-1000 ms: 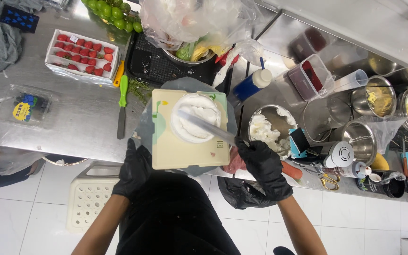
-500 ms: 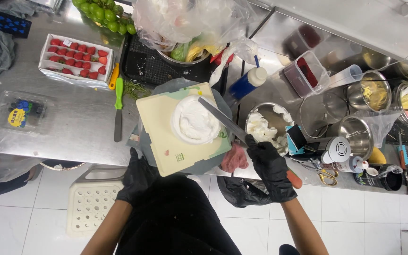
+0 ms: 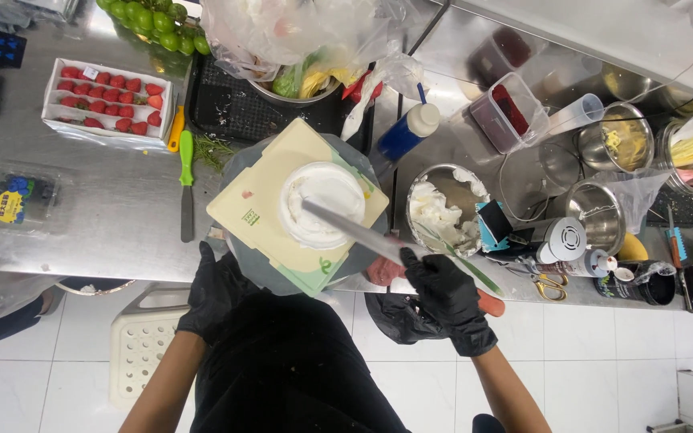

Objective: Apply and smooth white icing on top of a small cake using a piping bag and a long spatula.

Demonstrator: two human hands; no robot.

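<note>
Steel counter (image 3: 106, 216) was crowded. My right hand (image 3: 443, 293) gripped the long flat knife (image 3: 346, 231) tight, its blade lying across the small white cake (image 3: 322, 202) on its board (image 3: 262, 210). My left hand (image 3: 214, 289) curled at the turntable's (image 3: 242, 261) edge. The top looked creamed already; I guessed smoothing was left. A bowl (image 3: 443, 212) held cream, a box (image 3: 106, 100) strawberries.

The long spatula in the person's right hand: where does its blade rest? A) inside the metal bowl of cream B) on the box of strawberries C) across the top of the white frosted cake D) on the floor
C: the right hand holds the long spatula with its blade lying across the top of the white frosted cake, not in the metal bowl of cream.
</note>
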